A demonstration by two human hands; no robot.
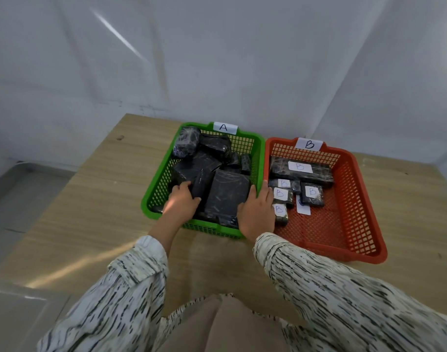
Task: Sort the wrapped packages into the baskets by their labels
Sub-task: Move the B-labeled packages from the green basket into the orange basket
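Note:
A green basket tagged A holds several black wrapped packages with no labels showing. Beside it on the right, an orange basket tagged B holds several black packages with white B labels, the longest at the back. My left hand reaches into the green basket and grips a narrow black package. My right hand lies on the right edge of a large flat black package in the green basket, fingers spread over the rim between the two baskets.
Both baskets stand on a light wooden table against a white wall. A loose white label lies on the orange basket's floor. A grey floor shows beyond the table's left edge.

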